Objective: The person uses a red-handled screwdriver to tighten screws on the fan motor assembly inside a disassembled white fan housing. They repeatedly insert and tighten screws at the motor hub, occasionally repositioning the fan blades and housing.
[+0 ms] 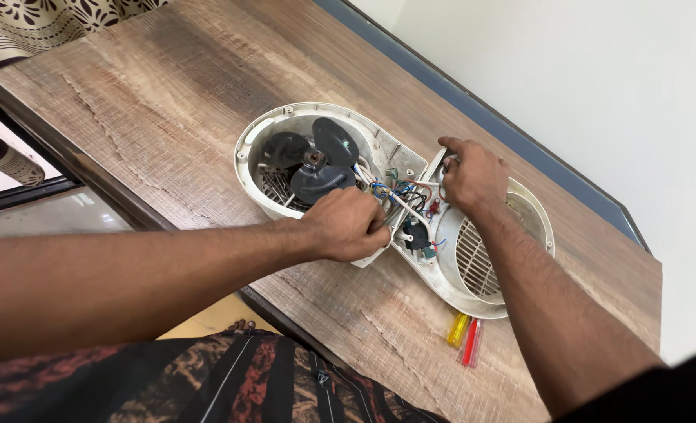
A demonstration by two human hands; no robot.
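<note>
Lying open at centre frame on a wooden table (168, 102): 1 white plastic fan casing, split into 2 halves side by side, insides facing up so the works can be reached.

- Front half (277, 133), centre-left: round shell holding a dark 3-blade fan (313, 160) on its hub, with a heating coil partly visible beneath the blades.
- Rear half (512, 290), centre-right: shell with a slatted grille (475, 262), tilted against the front half rather than flat, apparently because the wiring ties the 2 together.
- Wires (399, 192), between the halves: a loose bundle in blue, red, black and white, running to a small dark switch part (417, 233).
- Left hand (346, 225), centre: fingers curled down over the near edge of the front half at the wire bundle, pressing or pinching there; what sits under the fingertips is hidden, so I cannot tell if anything is grasped.
- Right hand (473, 174), right of centre: fingers bent over the top rim of the rear half, gripping it, seemingly to steady it on edge.
- 2 screwdrivers (465, 337), lower right: 1 yellow-handled, 1 red-handled, side by side just beside the rear half, within reach of the right hand.
- Patterned cloth (270, 384), bottom edge: the person's lap.
</note>
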